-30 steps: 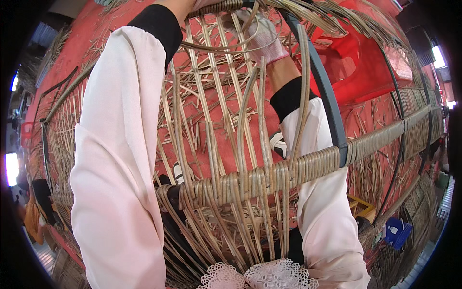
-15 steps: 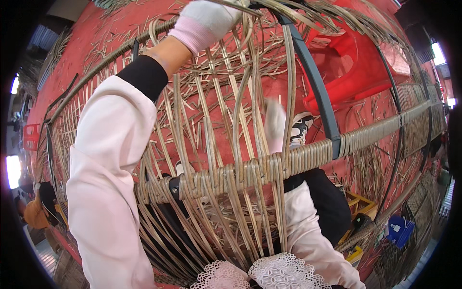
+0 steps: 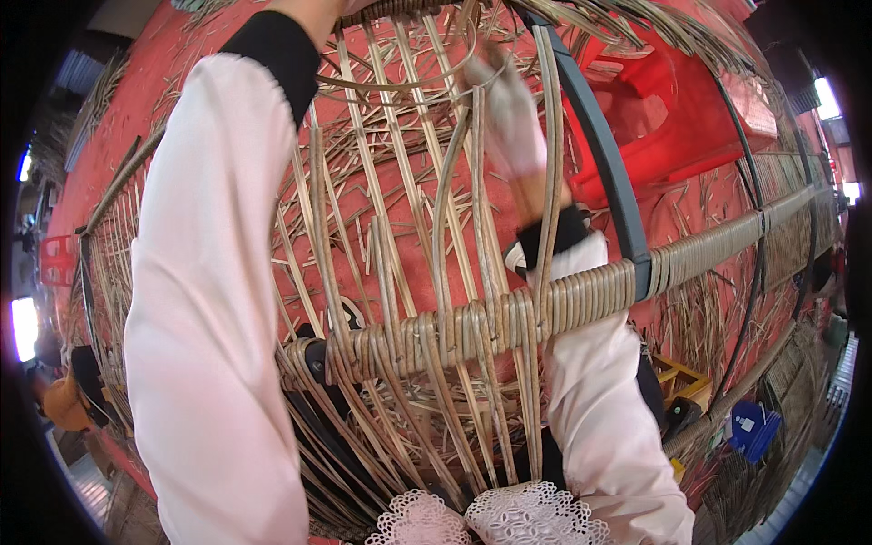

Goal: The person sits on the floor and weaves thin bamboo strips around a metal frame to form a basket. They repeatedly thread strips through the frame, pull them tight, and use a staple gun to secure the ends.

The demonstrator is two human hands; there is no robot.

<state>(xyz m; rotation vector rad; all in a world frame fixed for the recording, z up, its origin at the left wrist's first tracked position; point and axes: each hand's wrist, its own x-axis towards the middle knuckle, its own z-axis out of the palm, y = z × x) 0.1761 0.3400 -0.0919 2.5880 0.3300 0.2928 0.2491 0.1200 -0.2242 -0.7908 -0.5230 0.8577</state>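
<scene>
Brown rattan strands [image 3: 391,282] run lengthwise through an open woven frame, looped over a rattan-wrapped crossbar [image 3: 590,300]. My left arm, in a pale sleeve [image 3: 213,272] with a black cuff, stretches over the frame to its far rail. The left hand lies past the top edge of the picture; only the wrist [image 3: 309,13] shows. My right hand [image 3: 513,109], in a whitish glove, is below the strands and beyond the crossbar, its arm passing under the bar. Its fingertips are smeared by motion beside a thin curved strand [image 3: 400,86]; I cannot tell whether they grip it.
A dark metal strut [image 3: 590,123] crosses the frame right of my right hand. Beyond it a red plastic stool [image 3: 672,118] lies tipped over. Rattan scraps litter the red floor [image 3: 227,54]. A yellow crate [image 3: 681,381] and a blue object [image 3: 754,431] lie at the lower right.
My left hand has moved up and out of the picture. My right hand has reached farther forward under the frame, from near the crossbar toward the far rail.
</scene>
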